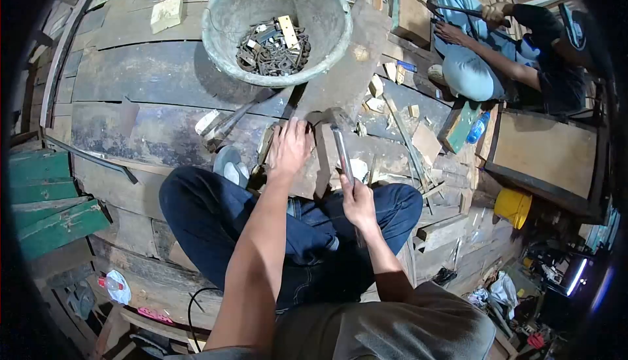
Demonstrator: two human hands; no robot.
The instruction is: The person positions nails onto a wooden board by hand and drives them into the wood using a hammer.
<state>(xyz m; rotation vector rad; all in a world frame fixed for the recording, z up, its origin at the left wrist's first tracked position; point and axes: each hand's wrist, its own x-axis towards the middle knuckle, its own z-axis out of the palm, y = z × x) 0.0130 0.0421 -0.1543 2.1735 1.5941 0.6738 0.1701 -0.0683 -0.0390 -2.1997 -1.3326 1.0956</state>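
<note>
My right hand is wrapped around the handle of a hammer held upright in front of my right knee. The hammer's head is blurred near the top of the handle. My left hand lies with fingers stretched forward over a wooden block between my legs. Its fingertips reach beside a dark piece close to the hammer head; whether they touch it, I cannot tell. Left of that hand, a long metal bar-like tool lies on the planks, near a round grey metal object.
A large basin of small metal pieces stands ahead. At upper right another person sits holding a long-handled tool over a wooden block. Wood scraps litter the floor on the right, near a yellow bucket. Green boards lie left.
</note>
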